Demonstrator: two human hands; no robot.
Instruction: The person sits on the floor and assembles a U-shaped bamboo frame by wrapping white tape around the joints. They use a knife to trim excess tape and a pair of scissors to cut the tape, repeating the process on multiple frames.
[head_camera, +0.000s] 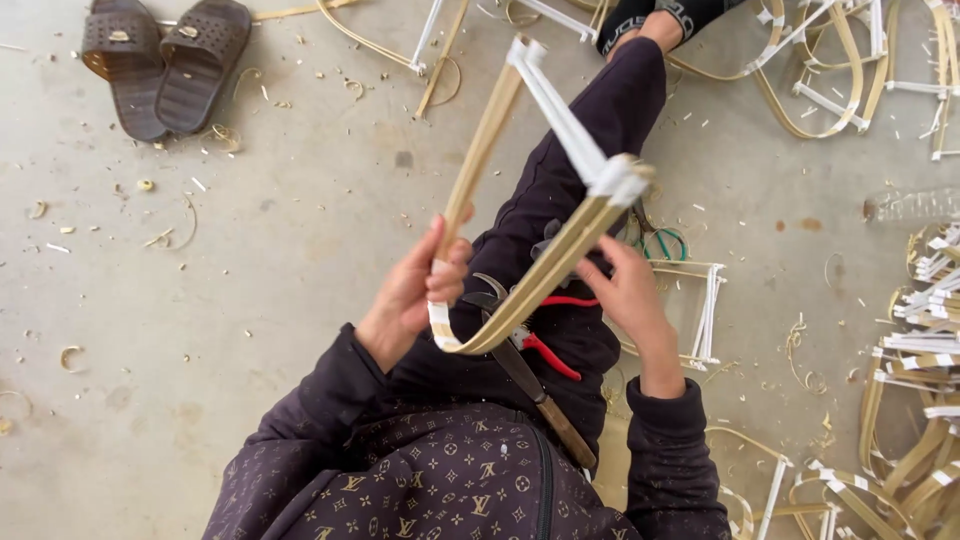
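Observation:
I hold a bent bamboo-strip frame with white tape bindings, raised above my dark-trousered leg. My left hand grips its left strip near the taped lower bend. My right hand closes on the doubled right strips just below a white taped corner. A knife with a wooden handle and red-handled cutters lie on my lap under the frame.
Brown sandals lie at the top left on the concrete floor, among bamboo shavings. Several finished bamboo frames are piled at the right and along the top. Green-handled scissors lie by my leg.

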